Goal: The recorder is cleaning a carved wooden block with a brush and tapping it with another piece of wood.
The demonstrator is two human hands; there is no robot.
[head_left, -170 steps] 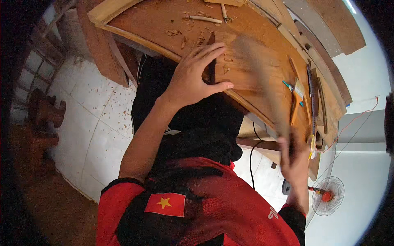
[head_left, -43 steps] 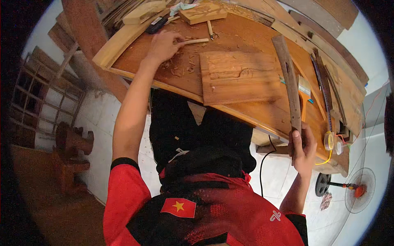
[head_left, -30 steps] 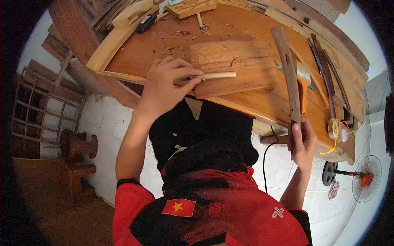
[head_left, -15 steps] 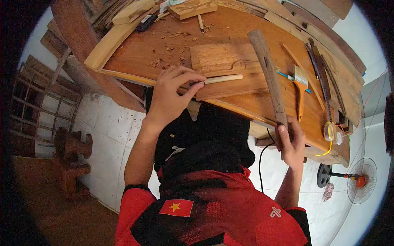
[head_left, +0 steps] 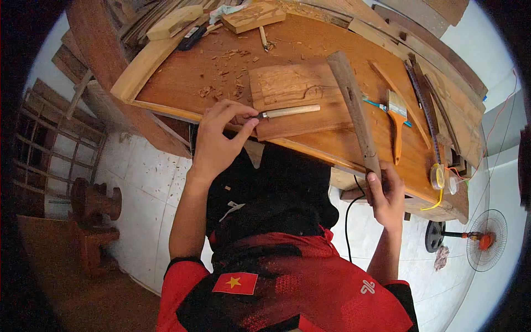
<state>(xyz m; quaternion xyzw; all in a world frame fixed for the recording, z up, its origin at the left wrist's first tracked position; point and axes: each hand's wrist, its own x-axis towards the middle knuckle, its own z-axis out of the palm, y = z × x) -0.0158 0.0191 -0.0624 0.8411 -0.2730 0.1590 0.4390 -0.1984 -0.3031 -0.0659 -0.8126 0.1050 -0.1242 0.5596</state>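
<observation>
Between the thumb and fingers of my left hand [head_left: 218, 138] is the metal end of a carving chisel [head_left: 293, 111]; its pale wooden handle points right, over a board. That wooden board [head_left: 301, 74], with carved relief on its upper part, lies near the table's front edge. My right hand [head_left: 388, 196] is closed round the lower end of a long, round wooden stick [head_left: 354, 105]. The stick slants up and to the left, its far end over the board's right side. The chisel's tip is hidden by my left fingers.
Wood shavings [head_left: 221, 69] and a second chisel [head_left: 264, 39] lie farther back on the table. At right are an orange-handled brush [head_left: 397, 124], wooden strips and a yellow tape roll [head_left: 437, 177]. A wooden block [head_left: 254, 16] sits at the back; a fan [head_left: 487, 240] stands at right.
My left hand has moved slightly left and down with the chisel, baring more of its metal collar. The stick's upper end has dropped a little. The whole view has shifted slightly.
</observation>
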